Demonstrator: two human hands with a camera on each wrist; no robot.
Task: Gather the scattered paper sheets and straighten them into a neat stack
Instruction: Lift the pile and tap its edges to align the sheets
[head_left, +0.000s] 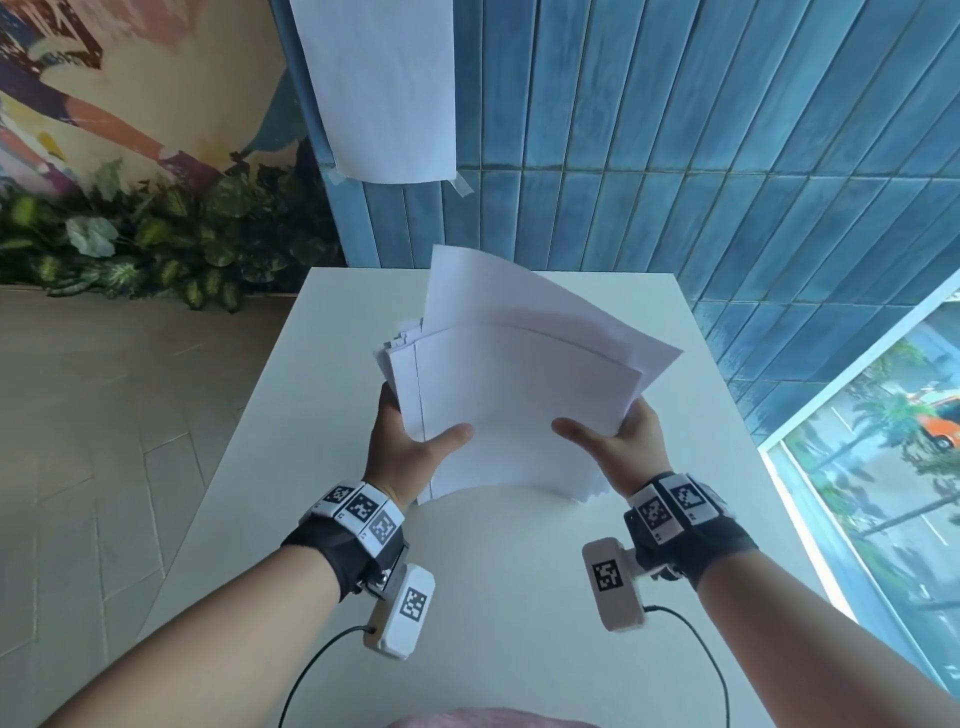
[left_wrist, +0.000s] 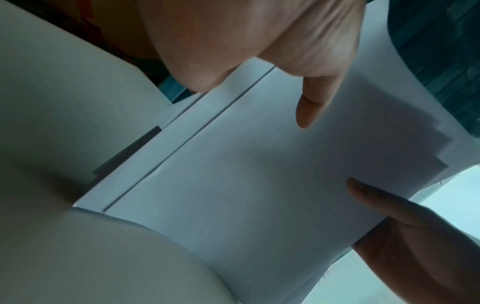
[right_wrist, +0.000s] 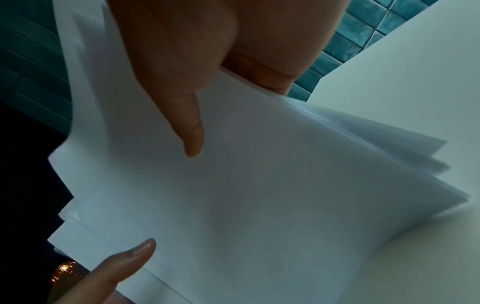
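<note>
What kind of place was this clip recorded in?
Probably an indoor cafe or lounge corner, though that is a guess: a white table against a blue tiled wall, a painted mural above leafy plants, and a street-facing window.

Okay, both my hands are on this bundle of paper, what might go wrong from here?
1. The paper sheets are fanned, with corners sticking out at different angles; loose ones may slip free, since the left hand and right hand grip only the near edge.
2. The top sheets curl upward and could crease if squeezed.
3. The staggered edges by the left thumb show that the sheets need tapping on the table, or the stack stays crooked.
</note>
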